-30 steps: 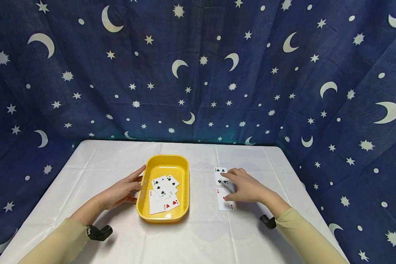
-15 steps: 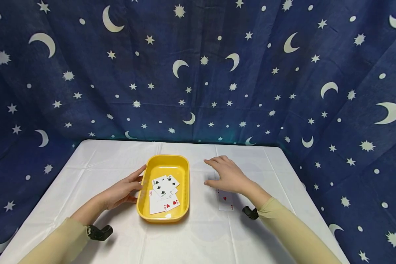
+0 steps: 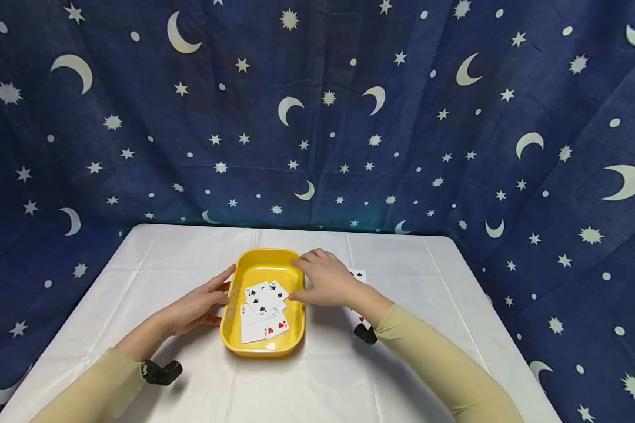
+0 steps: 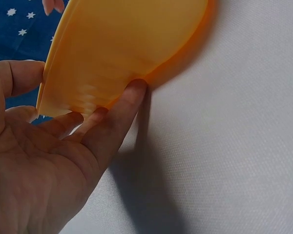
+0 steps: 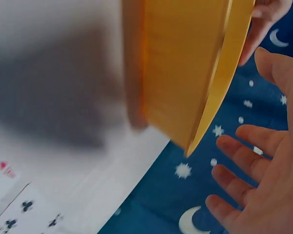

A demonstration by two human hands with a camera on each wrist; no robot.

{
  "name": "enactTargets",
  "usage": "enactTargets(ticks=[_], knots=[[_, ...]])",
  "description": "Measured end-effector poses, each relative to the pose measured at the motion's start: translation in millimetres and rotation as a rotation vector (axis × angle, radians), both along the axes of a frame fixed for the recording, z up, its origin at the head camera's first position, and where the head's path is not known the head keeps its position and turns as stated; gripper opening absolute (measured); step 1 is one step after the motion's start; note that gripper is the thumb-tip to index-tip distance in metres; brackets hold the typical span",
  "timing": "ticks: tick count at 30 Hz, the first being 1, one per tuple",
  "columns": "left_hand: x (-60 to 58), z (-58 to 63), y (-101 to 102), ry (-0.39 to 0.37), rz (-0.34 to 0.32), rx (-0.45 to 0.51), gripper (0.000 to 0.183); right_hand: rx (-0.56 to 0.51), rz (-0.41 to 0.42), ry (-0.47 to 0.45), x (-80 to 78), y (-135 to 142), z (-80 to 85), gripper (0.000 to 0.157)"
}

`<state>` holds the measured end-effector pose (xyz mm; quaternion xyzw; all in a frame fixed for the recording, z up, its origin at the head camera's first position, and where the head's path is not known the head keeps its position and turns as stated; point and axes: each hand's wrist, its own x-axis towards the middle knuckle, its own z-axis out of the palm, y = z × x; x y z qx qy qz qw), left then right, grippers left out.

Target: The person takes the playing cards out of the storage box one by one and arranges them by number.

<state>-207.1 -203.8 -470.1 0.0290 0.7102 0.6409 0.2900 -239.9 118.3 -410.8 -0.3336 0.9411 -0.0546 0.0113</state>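
Over a white counter point(image 3: 296, 390), touching the left side of a yellow tray point(image 3: 250, 352) with spread left hand point(image 3: 197, 305), hovering above its right rim with loose, unclenched fingers of right hand point(image 3: 327, 282), playing cards point(image 3: 264, 310) inside, more cards point(image 3: 357, 275) beside, starry curtain point(image 3: 317, 138) behind.

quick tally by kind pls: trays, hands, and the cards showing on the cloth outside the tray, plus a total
Trays: 1 (yellow tray)
Hands: 2 (left hand, right hand)
Cards outside: 2 (club card, red-suit card, both partly hidden)
Total: 5
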Motion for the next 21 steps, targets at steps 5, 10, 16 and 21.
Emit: enactTargets(ticks=[5,10,16,21], knots=[[0.1,0.0,0,-0.006,0.002,-0.004,0.083,0.101,0.021,0.01,-0.8,-22,-1.1,0.082],[-0.8,-0.8,0,-0.009,0.006,-0.008,0.083,0.189,0.011,-0.03,-1.8,-40,-1.4,0.087],[-0.7,-0.6,0,-0.013,0.008,-0.011,0.084,0.311,0.008,-0.034,-7.5,-56,-13.2,0.077],[-0.8,-0.5,1,-0.007,0.008,-0.017,0.083,0.391,-0.003,-0.02,-8.4,-69,-25.3,0.076]])
